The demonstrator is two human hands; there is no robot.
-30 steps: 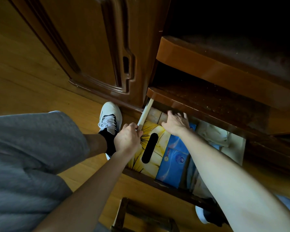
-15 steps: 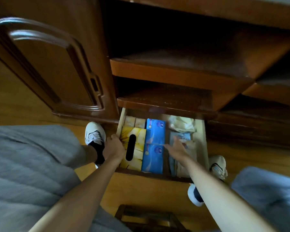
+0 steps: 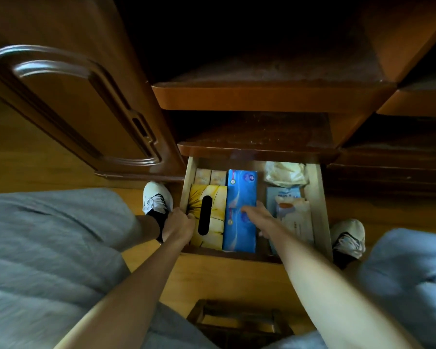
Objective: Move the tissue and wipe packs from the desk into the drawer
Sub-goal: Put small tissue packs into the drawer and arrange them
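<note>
The drawer is pulled out below the desk shelves. Inside lie a yellow tissue box with a dark oval slot, a long blue tissue pack beside it, and pale wipe packs on the right. A crumpled white bag sits at the back right. My left hand grips the drawer's left side wall. My right hand hovers over the blue pack's right edge, fingers spread, holding nothing.
A carved wooden cabinet door stands to the left. Two dark shelves overhang the drawer's back. My knees in grey trousers and white shoes flank the drawer. A small wooden stool is below, on the wood floor.
The view has swung from the left to straight over the drawer. My right hand drew back from the drawer's rear to the middle; my left hand stays on the side wall.
</note>
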